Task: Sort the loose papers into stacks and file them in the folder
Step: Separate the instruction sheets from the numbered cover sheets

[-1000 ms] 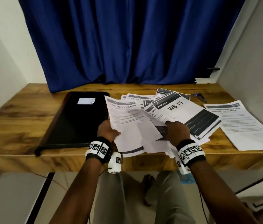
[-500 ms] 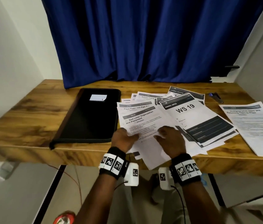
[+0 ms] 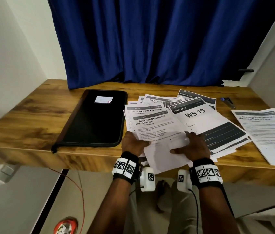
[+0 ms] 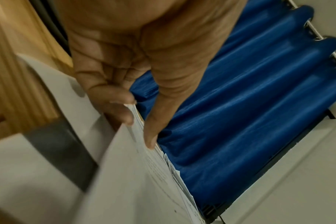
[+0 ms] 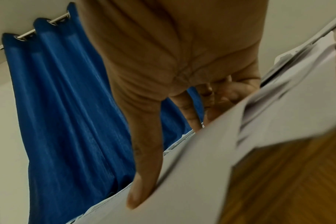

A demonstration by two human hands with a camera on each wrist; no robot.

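Behind the fingers of the left hand (image 3: pixel 134 144) a black wristband (image 3: pixel 125 168) wraps the wrist, set with square black-and-white coded markers. A white box camera (image 3: pixel 147 179) with one such marker hangs on its inner side. The right hand (image 3: pixel 194 146) has a matching band (image 3: pixel 207 173) and white camera (image 3: pixel 183 180), from which a thin black cable (image 3: pixel 195 208) runs back along the bare forearm. Both forearms are sleeveless. Lower down, light grey-beige trousers (image 3: pixel 143 217) show
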